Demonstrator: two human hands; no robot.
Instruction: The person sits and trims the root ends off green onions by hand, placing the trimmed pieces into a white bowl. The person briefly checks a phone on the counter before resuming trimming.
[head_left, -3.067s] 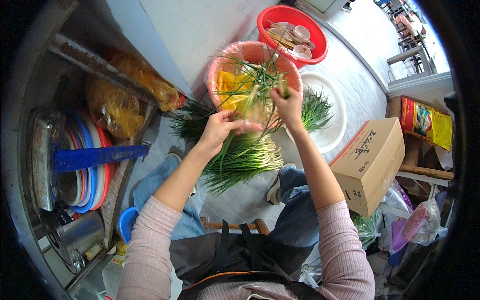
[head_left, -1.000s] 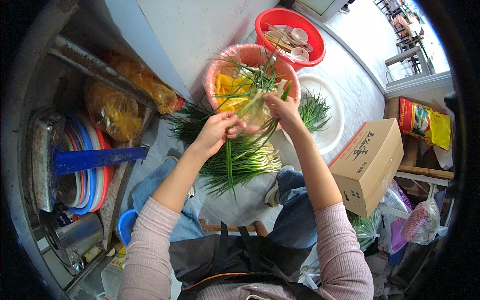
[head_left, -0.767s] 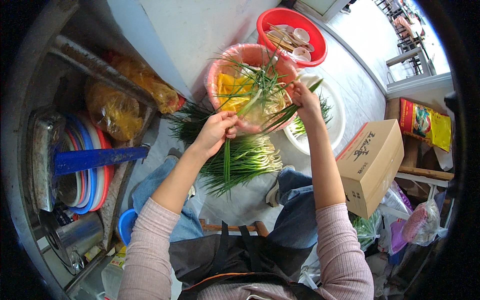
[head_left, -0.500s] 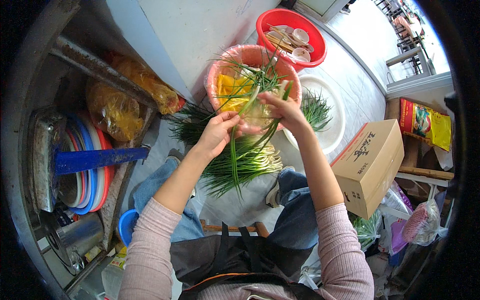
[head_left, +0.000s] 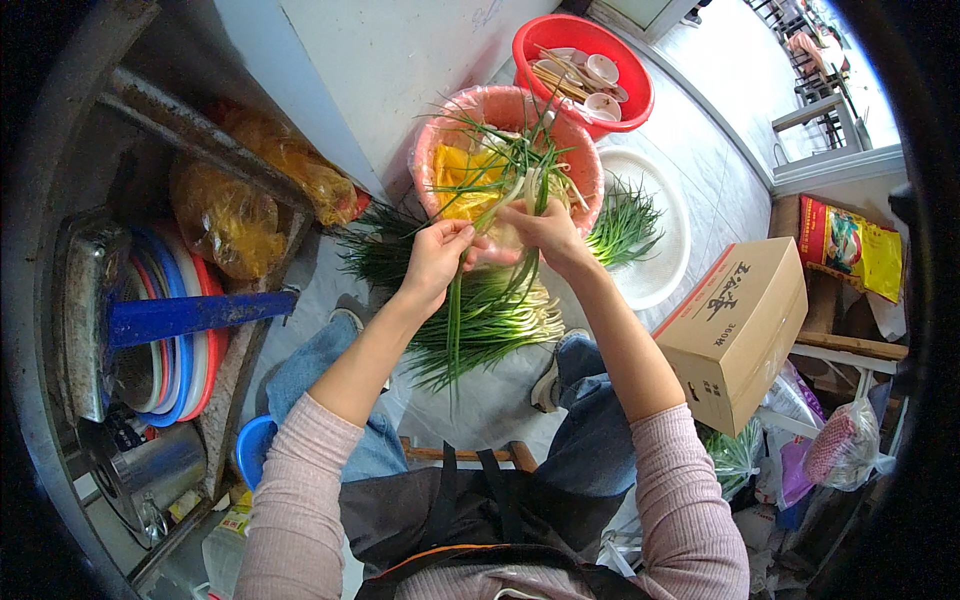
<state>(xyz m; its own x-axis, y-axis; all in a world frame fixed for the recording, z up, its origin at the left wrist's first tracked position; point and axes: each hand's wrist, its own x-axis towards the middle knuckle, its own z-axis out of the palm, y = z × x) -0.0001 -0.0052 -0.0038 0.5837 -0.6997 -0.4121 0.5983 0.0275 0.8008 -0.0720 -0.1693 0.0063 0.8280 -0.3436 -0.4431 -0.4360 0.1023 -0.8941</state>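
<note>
My left hand (head_left: 437,262) is closed in a pinch on thin scallions (head_left: 455,330), whose long green leaves hang below the fingers. Close beside it, my right hand (head_left: 545,232) is closed on stalks of the same scallions, pale ends pointing up and away. Both hands are over the near rim of a pink basin (head_left: 428,190) with a clear liner. Inside lie a yellow bag (head_left: 462,178) and loose green trimmings (head_left: 515,150). Beneath my hands, a big heap of scallions (head_left: 480,335) rests on the floor, white ends toward the right.
A red basin (head_left: 640,95) of bowls and chopsticks stands behind. To the right are a white round strainer (head_left: 668,270) holding more scallions and a cardboard box (head_left: 735,330). A metal shelf with a blue bar (head_left: 200,318) and stacked basins (head_left: 185,350) is on the left.
My right hand has come down and in toward my left hand, its stalks now nearer the left hand's scallions. The left hand has shifted slightly left.
</note>
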